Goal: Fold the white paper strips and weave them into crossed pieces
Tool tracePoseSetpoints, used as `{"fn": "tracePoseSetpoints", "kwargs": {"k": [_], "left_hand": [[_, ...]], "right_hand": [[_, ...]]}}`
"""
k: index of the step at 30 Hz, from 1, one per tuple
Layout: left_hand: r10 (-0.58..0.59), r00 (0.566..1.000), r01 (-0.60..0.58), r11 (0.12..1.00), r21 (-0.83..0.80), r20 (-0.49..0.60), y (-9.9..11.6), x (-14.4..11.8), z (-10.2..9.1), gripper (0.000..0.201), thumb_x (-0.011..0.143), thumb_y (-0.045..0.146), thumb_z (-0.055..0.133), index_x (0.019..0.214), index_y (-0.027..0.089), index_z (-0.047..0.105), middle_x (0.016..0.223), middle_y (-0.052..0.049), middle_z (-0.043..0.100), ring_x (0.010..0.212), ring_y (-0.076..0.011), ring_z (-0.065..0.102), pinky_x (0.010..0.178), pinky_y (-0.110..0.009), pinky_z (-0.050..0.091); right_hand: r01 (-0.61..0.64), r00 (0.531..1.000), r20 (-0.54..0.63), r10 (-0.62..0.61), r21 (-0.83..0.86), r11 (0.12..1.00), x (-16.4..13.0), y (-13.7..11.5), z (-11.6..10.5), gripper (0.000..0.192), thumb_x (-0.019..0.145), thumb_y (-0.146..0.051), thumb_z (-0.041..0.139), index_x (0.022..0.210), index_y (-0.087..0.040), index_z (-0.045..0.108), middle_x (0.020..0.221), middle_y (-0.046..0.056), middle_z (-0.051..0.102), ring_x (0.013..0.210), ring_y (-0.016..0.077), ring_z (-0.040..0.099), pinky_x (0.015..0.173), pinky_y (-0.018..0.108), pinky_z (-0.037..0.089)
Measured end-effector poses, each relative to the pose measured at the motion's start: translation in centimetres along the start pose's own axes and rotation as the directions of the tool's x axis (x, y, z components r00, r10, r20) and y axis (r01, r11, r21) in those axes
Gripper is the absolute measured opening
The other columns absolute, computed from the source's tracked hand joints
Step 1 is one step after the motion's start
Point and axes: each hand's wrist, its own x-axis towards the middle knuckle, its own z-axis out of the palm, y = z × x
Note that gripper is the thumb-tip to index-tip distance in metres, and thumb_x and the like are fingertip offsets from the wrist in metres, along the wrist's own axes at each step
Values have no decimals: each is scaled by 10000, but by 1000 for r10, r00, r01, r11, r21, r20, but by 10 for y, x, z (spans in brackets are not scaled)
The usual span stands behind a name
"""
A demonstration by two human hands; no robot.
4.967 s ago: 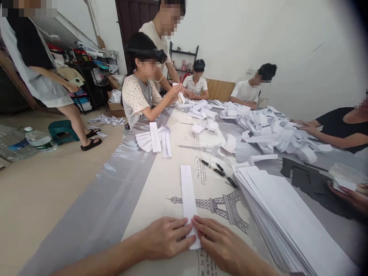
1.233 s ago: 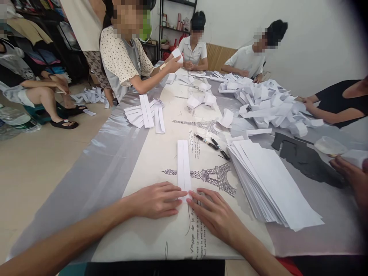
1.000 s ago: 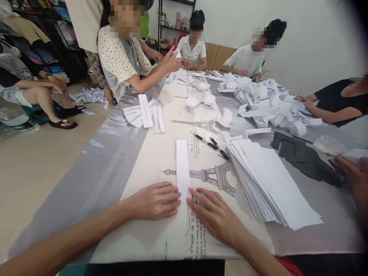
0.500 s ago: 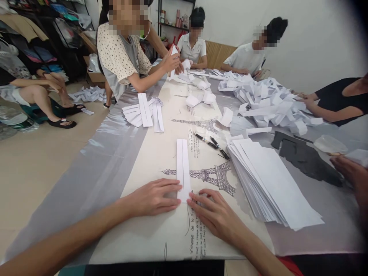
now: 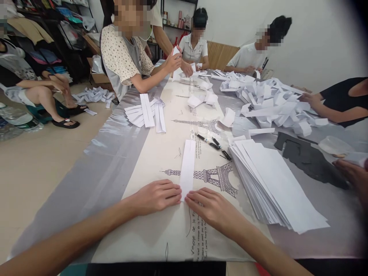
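A narrow folded strip of white paper (image 5: 187,165) lies lengthwise in front of me, its plain side up. My left hand (image 5: 161,196) grips its near left edge with the fingertips, the fingers bent and close together. At the near right corner, my right hand (image 5: 208,205) pinches the paper between thumb and fingers. The undersides of both fingertips are hidden. Right of my hands rests a thick fanned stack of white paper sheets (image 5: 276,184). Beyond the strip, several folded paper strips (image 5: 147,111) lie fanned on the left.
Several black pens (image 5: 214,145) lie past the strip. A large heap of folded white paper (image 5: 270,101) covers the far right, near a dark grey cloth-like piece (image 5: 307,159). Other people (image 5: 126,57) work around the printed tablecloth (image 5: 138,230); one person's hand (image 5: 352,172) is at the right edge.
The strip now shows a plain face instead of the side with a lengthwise seam. My hands have closed in on its near end. The view has shifted slightly.
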Motion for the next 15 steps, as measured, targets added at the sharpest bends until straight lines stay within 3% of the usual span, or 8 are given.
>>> {"fn": "tracePoseSetpoints", "kwargs": {"k": [7,15], "left_hand": [[94,996,-93,990,109,-6,-1,0,-3,173,1008,66,539,1077,79,697,1092,-136,777,1024,-204,735,902,-325,593],[140,990,-138,980,144,-7,0,-3,0,153,974,48,588,1080,45,698,1090,-149,776,1039,-224,739,889,-325,604]], "right_hand": [[4,1000,-13,-6,-147,989,-9,-19,14,286,886,25,608,1161,16,686,1181,232,744,1082,306,735,909,403,637],[-29,998,-65,17,-176,984,-10,-22,18,312,921,43,500,1145,-27,706,1176,178,764,1092,264,740,923,363,650]]}}
